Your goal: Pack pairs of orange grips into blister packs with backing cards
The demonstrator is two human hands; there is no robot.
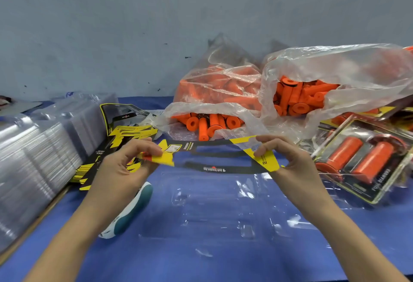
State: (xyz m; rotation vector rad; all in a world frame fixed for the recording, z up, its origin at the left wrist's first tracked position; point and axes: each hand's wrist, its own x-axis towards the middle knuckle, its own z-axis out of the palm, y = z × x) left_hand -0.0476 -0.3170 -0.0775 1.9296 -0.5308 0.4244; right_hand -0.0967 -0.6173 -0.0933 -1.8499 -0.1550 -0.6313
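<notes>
left hand [125, 163] and right hand [290, 163] hover, fingers curled narrow. beyond the fingertips sit bagged orange grips [203, 125]; beneath them lies a clear blister pack [223, 210]; between them stretches the backing card [212, 168], each end pinched between thumb and fingers.

Blue-covered flat counter [223, 266]: fills the lower half of the view. Behind it stands a pale grey-blue painted wall [111, 24] with small dark scuffs. A white-and-teal curved object [131, 210] lies on the counter left of centre, tilted; identity unclear. A brown wooden strip [33, 225] runs diagonally at the counter's left side. A grey flat sheet [21, 105] sits at far left, partly cut off.
</notes>
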